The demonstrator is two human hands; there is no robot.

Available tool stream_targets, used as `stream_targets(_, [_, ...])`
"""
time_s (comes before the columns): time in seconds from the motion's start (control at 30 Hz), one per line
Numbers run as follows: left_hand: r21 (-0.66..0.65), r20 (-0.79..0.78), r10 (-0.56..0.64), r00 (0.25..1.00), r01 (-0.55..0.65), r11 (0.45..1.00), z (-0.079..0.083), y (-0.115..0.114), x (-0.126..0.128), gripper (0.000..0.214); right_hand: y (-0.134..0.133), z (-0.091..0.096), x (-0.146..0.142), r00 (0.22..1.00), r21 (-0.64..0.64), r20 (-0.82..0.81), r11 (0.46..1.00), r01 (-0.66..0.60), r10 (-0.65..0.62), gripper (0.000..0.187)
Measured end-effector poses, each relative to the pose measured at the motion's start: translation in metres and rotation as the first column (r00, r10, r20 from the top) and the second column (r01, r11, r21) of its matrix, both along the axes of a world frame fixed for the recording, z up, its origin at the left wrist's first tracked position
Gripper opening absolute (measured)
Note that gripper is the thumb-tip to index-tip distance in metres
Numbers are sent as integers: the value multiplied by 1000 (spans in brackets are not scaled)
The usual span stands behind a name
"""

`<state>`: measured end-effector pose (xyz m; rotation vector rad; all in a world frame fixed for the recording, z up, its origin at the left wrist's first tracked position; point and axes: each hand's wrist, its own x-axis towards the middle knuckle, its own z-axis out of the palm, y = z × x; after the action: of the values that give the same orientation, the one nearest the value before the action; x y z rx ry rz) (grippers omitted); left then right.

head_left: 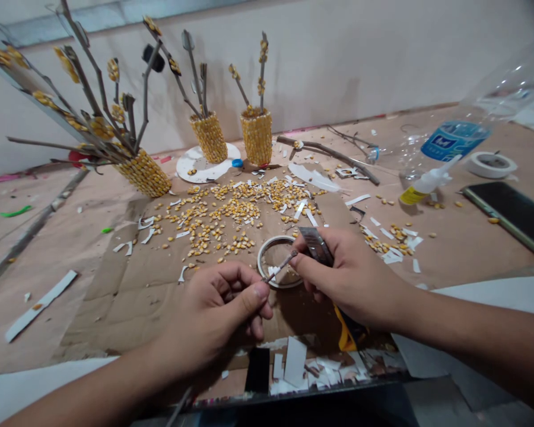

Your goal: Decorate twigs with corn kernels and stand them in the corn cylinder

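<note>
A thin brown twig (281,268) spans the gap between my two hands. My left hand (231,302) is closed, pinching the twig's lower end between thumb and fingertips. The twig's upper end meets the thumb of my right hand (347,267). That hand is closed round a utility knife (317,244), its dark, wide blade showing between thumb and forefinger. An orange and black part (347,335) shows beneath the palm. Under the twig lies a white ring (261,261), probably a tape roll, on the brown cardboard (111,302).
Corn kernels (231,210) and paper scraps (293,362) lie scattered. Behind stand kernel-covered cups (256,139) holding branches; another cup (145,173) leans at left. At right are a plastic bottle (456,139), a glue bottle (420,187), a tape roll (490,164) and a phone (511,210).
</note>
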<state>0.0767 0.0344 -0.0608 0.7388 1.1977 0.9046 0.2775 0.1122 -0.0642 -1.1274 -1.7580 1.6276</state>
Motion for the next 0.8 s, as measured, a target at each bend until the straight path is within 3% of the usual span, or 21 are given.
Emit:
stream_targets(0.3, [-64, 151, -143, 978, 154, 986, -1, -1, -6, 35, 0, 3, 1, 999, -29, -28, 999, -22, 21, 13])
stream_targets(0.47, [-122, 254, -126, 959, 161, 979, 2, -7, -4, 35, 2, 4, -2, 999, -54, -28, 998, -44, 42, 17])
stream_targets(0.7, [-37, 375, -135, 917, 161, 986, -2, -4, -9, 31, 0, 2, -1, 998, -101, -51, 994, -46, 41, 18])
stream_targets(0.8, [-3, 354, -134, 926, 144, 990, -7, 0, -10, 27, 0, 1, 0, 999, -74, -27, 997, -37, 35, 18])
